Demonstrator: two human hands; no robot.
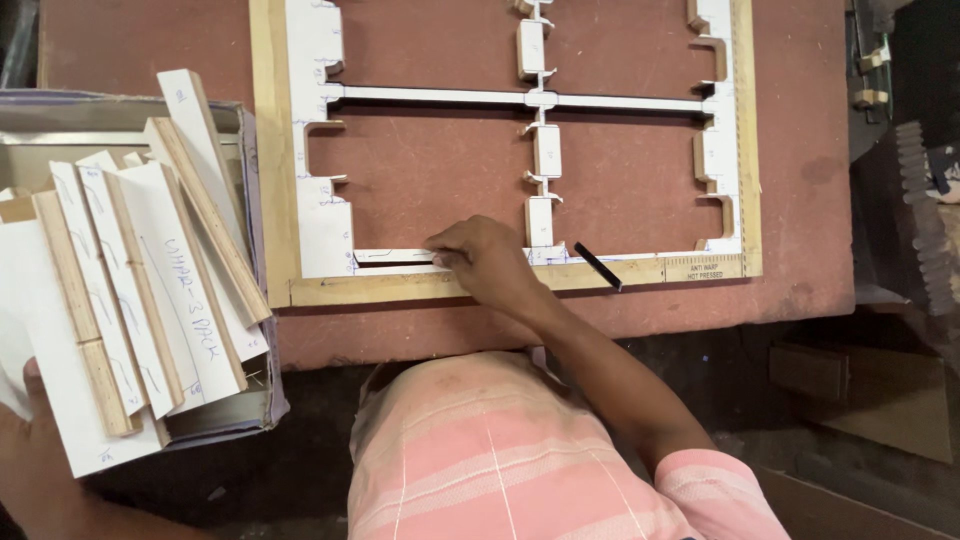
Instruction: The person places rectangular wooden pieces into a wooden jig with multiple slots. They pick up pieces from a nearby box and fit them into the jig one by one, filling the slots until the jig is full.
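One thin white strip [392, 257] is being pinched at its end by the right hand [484, 262] along the wooden frame [272, 150]'s bottom edge, probably best kept flat, while a stack of wood pieces [130, 300] is gripped by the left hand [28, 440].

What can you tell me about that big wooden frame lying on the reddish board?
The wooden frame is a pale, flat rectangle lying on the reddish-brown board; its top edge runs out of view. Inside it, white-faced wooden blocks line the sides, and thin strips form a cross that splits the opening into four panes. The board shows through the panes. The right hand presses a white strip against the bottom rail. A slim black stick rests slanted on that rail.
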